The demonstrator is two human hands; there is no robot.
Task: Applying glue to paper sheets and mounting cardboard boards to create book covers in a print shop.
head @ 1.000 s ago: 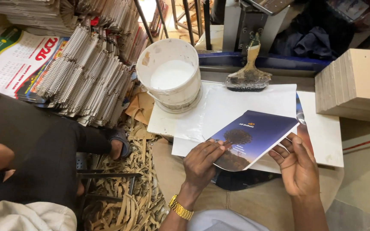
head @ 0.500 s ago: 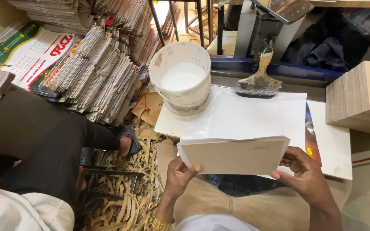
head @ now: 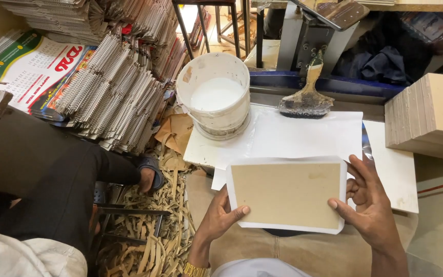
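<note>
Brown board panel (head: 286, 194), white-bordered, sits lower centre, long axis left-right. We pinch its ends: left hand (head: 220, 218) and right hand (head: 367, 205), equally near. Its underside is hidden. Beyond lie white sheets (head: 308, 136), then a paste bucket (head: 216, 97) and brush (head: 306, 100).

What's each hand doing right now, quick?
Left hand: closed on the left edge of the board, thumb on top.
Right hand: closed on the board's right edge, thumb on top.
</note>
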